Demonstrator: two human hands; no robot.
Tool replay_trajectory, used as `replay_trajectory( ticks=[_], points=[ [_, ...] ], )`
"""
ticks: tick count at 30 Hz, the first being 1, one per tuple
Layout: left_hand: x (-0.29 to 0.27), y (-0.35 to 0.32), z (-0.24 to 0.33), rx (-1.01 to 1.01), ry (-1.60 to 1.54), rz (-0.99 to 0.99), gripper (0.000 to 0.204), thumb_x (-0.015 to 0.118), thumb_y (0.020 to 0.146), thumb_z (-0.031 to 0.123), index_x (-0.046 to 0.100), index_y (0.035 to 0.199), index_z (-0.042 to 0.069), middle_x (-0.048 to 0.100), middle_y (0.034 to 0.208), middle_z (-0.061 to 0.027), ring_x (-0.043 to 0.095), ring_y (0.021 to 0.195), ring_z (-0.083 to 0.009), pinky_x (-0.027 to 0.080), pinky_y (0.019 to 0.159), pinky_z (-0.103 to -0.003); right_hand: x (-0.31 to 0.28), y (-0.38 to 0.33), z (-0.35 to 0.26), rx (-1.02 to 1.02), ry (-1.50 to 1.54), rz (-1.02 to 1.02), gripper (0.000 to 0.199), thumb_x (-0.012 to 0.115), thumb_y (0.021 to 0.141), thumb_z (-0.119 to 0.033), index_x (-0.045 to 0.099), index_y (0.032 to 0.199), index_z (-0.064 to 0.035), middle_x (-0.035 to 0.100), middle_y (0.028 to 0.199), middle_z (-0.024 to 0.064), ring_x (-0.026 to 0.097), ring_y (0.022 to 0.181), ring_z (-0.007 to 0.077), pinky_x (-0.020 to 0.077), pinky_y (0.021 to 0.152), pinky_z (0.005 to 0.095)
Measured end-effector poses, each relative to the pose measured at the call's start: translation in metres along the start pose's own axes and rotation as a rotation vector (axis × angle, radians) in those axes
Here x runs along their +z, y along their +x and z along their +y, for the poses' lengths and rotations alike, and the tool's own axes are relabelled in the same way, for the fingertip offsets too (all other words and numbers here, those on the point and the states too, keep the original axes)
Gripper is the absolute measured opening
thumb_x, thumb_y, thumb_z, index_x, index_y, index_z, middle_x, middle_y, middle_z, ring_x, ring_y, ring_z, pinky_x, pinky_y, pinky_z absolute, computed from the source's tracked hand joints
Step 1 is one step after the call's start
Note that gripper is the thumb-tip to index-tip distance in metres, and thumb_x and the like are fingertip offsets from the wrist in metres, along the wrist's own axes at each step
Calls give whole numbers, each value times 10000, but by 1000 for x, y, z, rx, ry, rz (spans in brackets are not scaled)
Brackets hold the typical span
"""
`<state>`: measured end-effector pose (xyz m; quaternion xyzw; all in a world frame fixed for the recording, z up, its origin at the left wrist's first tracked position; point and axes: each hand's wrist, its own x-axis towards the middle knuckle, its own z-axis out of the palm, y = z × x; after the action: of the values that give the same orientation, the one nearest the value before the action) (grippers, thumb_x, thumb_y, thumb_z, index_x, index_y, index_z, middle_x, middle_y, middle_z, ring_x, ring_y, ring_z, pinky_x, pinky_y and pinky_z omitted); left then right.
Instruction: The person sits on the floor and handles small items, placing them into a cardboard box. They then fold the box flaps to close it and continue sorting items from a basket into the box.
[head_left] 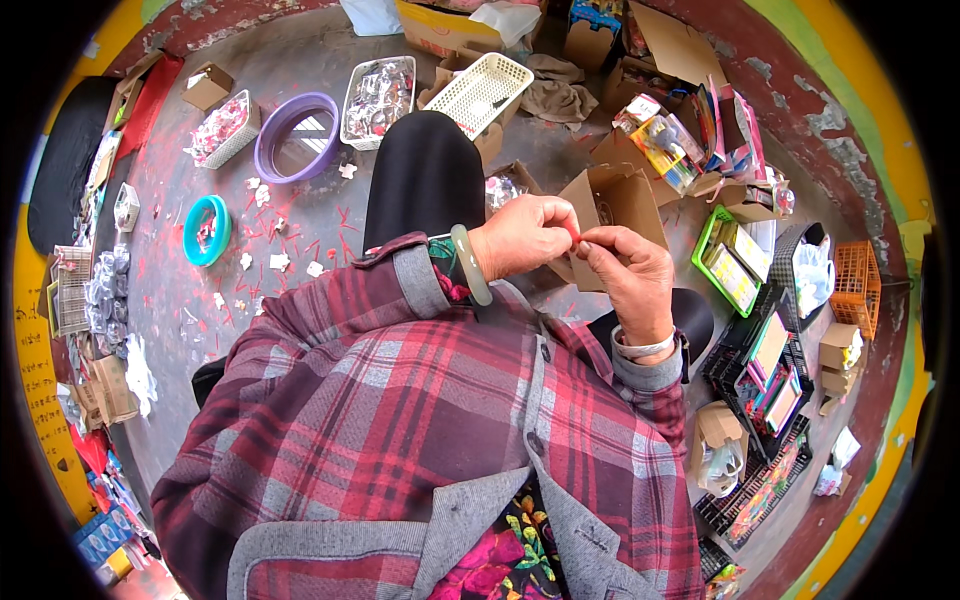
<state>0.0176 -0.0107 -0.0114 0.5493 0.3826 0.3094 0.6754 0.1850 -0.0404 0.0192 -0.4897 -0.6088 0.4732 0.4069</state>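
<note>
Above brown box (618,205): red strip (577,235) pinched between left hand (522,238), right hand (625,272) fingers

The small thin strip (575,232) pinched between both hands is red. The plaid jacket sleeves (330,330) are red, maroon and grey. The smooth wrist bangle (470,265) is pale green. The round plastic ring (207,230) is teal; the oval plastic basket (295,136) is purple.

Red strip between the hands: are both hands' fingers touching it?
Touching. The head view shows the left hand and right hand both pinching the small red strip at their fingertips.
</note>
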Motion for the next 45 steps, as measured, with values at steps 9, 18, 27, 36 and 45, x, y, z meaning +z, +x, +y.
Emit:
replay_trajectory(
  ticks=[9, 18, 27, 36, 45],
  points=[
    [2, -1, 0, 44, 262, 98, 38, 561, 735, 54, 572, 760, 28, 560, 670, -17, 512, 626, -86, 419, 541, -246, 6, 2, 0, -385, -439, 84, 126, 634, 694, -21, 652, 813, -55, 605, 726, 78, 573, 700, 225, 439, 655, 304],
    [4, -3, 4, 296, 573, 153, 145, 531, 703, 33, 586, 836, 11, 602, 752, -160, 576, 711, -314, 451, 628, -362, 6, 5, -4, -681, -802, 145, 200, 632, 641, -44, 613, 838, -72, 552, 689, 35, 555, 700, 206, 410, 643, 327],
    [4, -3, -2, 261, 497, 166, 183, 503, 763, -12, 612, 908, 13, 614, 730, -63, 547, 639, -97, 455, 588, -257, 2, 4, -3, -698, -799, 168, 175, 643, 664, -25, 618, 836, -49, 582, 718, 55, 570, 729, 233, 420, 666, 328],
    [5, 0, -7, 185, 352, 168, 207, 520, 751, -26, 628, 926, 2, 647, 818, -91, 593, 762, -111, 474, 696, -244, 6, 4, 9, -530, -760, 142, 218, 620, 675, -61, 568, 886, -75, 560, 733, 51, 545, 739, 229, 413, 660, 341],
    [2, 1, -8, 195, 528, 128, 251, 552, 712, -49, 604, 953, -4, 640, 828, -97, 594, 769, -132, 475, 677, -271, 13, 3, 18, -454, -740, 113, 310, 602, 664, -33, 494, 949, -88, 542, 712, 66, 539, 683, 247, 394, 612, 364]
  ],
)
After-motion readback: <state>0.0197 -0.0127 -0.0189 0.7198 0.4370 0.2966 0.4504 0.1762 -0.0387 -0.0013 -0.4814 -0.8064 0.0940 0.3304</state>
